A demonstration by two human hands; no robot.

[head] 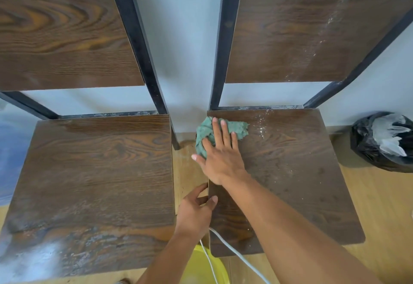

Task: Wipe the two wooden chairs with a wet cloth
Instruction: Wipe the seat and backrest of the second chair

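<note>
Chairs are standing side by side against a pale wall, and the wet cloth [220, 130] is lying bunched at the rear left corner of the right chair [297, 172], on its seat. The right hand [220, 158] is pressing down on the cloth with fingers spread flat, palm covering its near half, so nothing is being pinched. The left hand [196, 209] is curling around the left edge of the same seat, thumb on top and fingers underneath, seemingly steadying it. White specks [263, 127] are dotting the seat just to the right of the cloth and streaking up the backrest [333, 22], so the dirty wood is lying to the right of and beyond the right hand; a sweep in that direction looks like the natural next stroke, and the right hand is the nearer one for it. The left chair [96, 183] is showing a dull, smeared patch at its front edge. A yellow basin [201, 266] is sitting on the floor between the chairs, and a black bag [382, 140] is resting by the wall.
</note>
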